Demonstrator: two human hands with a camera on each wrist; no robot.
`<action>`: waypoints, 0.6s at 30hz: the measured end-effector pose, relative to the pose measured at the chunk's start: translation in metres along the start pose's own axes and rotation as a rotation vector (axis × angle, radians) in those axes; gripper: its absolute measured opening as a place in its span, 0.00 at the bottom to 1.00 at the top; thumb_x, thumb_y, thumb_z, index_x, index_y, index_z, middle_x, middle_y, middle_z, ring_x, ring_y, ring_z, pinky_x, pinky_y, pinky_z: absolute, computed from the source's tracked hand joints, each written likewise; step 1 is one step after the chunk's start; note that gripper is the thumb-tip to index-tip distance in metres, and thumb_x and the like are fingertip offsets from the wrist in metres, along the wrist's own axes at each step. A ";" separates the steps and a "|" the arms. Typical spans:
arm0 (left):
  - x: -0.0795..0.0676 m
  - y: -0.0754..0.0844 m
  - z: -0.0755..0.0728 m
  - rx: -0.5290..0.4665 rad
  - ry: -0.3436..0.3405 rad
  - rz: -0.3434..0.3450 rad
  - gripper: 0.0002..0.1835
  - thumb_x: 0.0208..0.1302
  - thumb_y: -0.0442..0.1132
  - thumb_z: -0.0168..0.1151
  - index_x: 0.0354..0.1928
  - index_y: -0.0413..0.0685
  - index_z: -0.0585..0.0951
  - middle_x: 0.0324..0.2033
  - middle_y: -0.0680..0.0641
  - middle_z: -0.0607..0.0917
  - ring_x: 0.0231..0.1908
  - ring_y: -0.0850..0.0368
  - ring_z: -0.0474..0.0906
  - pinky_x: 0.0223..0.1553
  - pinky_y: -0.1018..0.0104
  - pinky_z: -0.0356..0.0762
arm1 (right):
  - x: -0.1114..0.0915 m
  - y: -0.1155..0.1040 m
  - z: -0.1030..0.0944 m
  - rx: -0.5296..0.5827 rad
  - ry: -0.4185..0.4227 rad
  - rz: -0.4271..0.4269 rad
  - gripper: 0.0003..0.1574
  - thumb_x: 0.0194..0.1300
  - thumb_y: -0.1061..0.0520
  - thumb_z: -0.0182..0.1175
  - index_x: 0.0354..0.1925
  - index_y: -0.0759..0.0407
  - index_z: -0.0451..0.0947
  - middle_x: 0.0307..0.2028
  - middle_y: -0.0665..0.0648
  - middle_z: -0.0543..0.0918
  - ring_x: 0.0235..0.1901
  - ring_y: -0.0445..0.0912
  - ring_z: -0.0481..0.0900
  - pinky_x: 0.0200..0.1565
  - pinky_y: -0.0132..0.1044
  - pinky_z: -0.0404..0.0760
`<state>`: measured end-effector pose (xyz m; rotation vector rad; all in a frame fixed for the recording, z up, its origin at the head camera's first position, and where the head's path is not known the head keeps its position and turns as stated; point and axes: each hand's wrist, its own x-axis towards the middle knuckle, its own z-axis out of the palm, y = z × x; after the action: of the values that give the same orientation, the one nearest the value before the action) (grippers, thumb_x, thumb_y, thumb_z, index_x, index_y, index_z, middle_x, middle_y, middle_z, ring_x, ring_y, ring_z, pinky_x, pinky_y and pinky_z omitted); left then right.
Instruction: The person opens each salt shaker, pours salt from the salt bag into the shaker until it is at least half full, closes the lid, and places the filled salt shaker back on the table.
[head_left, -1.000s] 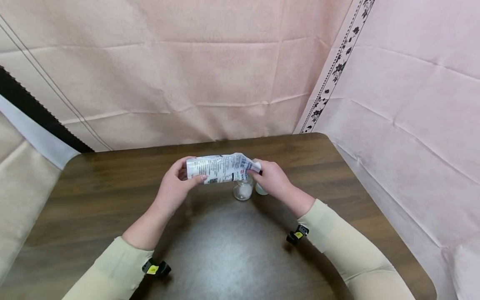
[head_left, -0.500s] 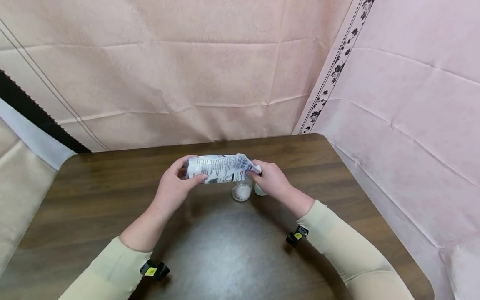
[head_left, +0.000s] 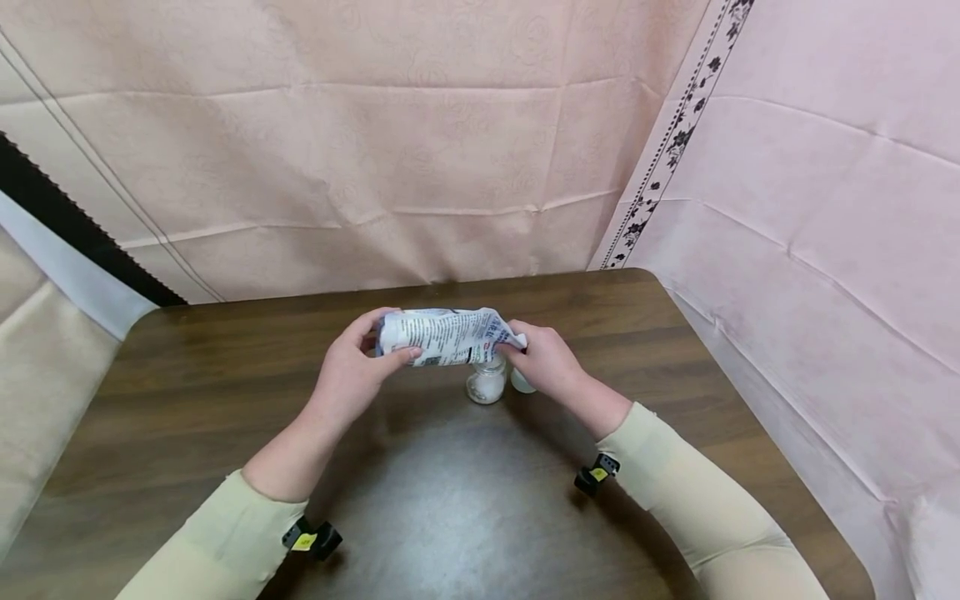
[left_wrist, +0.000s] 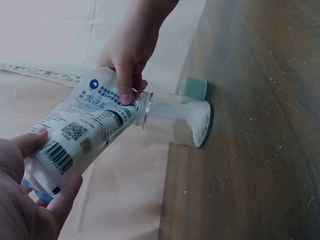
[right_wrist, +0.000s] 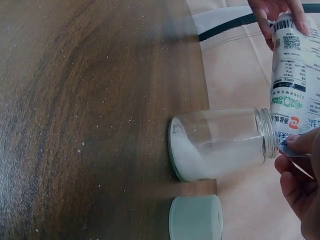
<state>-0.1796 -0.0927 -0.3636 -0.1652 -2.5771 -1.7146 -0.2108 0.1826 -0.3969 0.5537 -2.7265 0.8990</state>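
Note:
My left hand point(head_left: 348, 362) holds the bottom end of a white printed salt bag point(head_left: 442, 335), thumb on the near side. At the bag's other end, my right hand point(head_left: 546, 354) pinches the crumpled mouth. The bag is tipped over a clear glass jar point(right_wrist: 225, 142), its mouth right at the threaded rim. Upright on the table, the jar contains white salt point(left_wrist: 199, 120), banked higher on one side. In the left wrist view, my left hand point(left_wrist: 30, 195) cups the blue-tinged bottom of the bag. The bag hides part of the jar's neck in the head view.
Right beside the jar, a pale green lid point(right_wrist: 196, 218) sits on the brown wooden table point(head_left: 247, 392). White grains are scattered over the tabletop in both wrist views. A pink cloth point(head_left: 420, 167) hangs behind the table's far edge.
The bag and both hands have shifted very slightly to the right in the head view. Both hands keep the same hold, with the bag's mouth still over the jar.

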 end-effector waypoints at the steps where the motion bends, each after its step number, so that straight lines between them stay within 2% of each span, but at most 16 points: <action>1: 0.000 0.001 0.000 0.001 -0.001 0.001 0.36 0.43 0.57 0.72 0.57 0.60 0.71 0.46 0.52 0.76 0.42 0.54 0.74 0.35 0.65 0.76 | 0.000 0.001 0.000 0.000 -0.001 0.002 0.04 0.59 0.55 0.63 0.35 0.51 0.78 0.31 0.46 0.83 0.27 0.40 0.76 0.31 0.36 0.75; 18: -0.003 0.007 -0.001 0.003 0.018 0.012 0.36 0.43 0.57 0.72 0.57 0.60 0.72 0.46 0.52 0.77 0.43 0.54 0.75 0.35 0.66 0.77 | 0.000 -0.002 -0.006 0.064 -0.012 0.006 0.07 0.60 0.55 0.63 0.38 0.52 0.79 0.34 0.47 0.84 0.28 0.40 0.76 0.31 0.36 0.75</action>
<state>-0.1760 -0.0911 -0.3569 -0.1634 -2.5609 -1.7001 -0.2095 0.1843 -0.3909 0.5656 -2.7195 0.9904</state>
